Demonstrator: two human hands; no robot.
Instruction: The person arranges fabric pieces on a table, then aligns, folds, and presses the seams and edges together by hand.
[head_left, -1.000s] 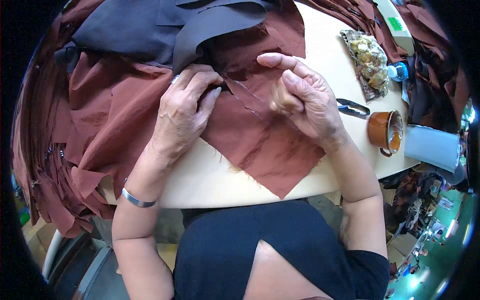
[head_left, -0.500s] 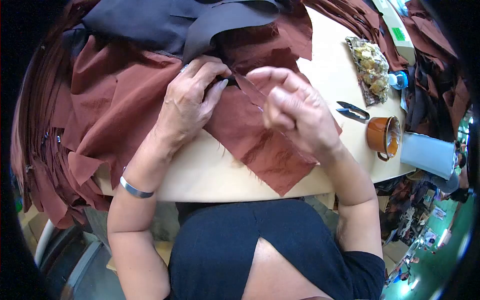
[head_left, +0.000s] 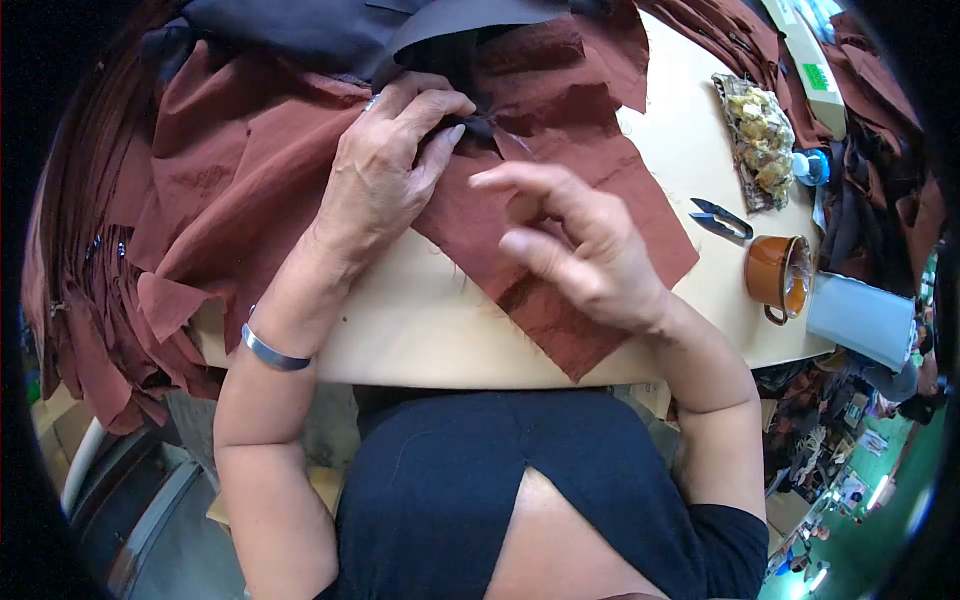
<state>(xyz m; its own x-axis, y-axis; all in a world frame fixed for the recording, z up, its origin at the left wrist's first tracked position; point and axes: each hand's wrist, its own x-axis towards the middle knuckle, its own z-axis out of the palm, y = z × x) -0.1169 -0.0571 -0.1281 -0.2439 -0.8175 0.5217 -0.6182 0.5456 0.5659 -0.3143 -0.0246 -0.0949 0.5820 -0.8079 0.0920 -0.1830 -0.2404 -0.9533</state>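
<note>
Reddish-brown cloth (head_left: pixel 570 300) lies across the table, with dark cloth (head_left: pixel 290 35) over its upper part. My left hand (head_left: pixel 385 165) pinches a fold where the brown and dark pieces meet; a ring and a bracelet show on that side. Over the brown cloth's right part is my right hand (head_left: pixel 580 240), its thumb and index finger apart and nothing visible between them. Its other fingers are curled. Black thread snips (head_left: pixel 720 220) rest on the table to the right of my right hand.
A brown mug (head_left: pixel 770 272) stands by a pale flat box (head_left: pixel 862 318) at the right. Behind it are a patterned cloth pad (head_left: pixel 760 145) with yellowish lumps and a blue-capped bottle (head_left: pixel 810 167). Hanging brown cloth (head_left: pixel 80 260) crowds the left edge of the table (head_left: pixel 440 345).
The thumb and index finger of my right hand have spread apart from a closer curl. My left hand keeps its pinch, and the cloth sits higher in view.
</note>
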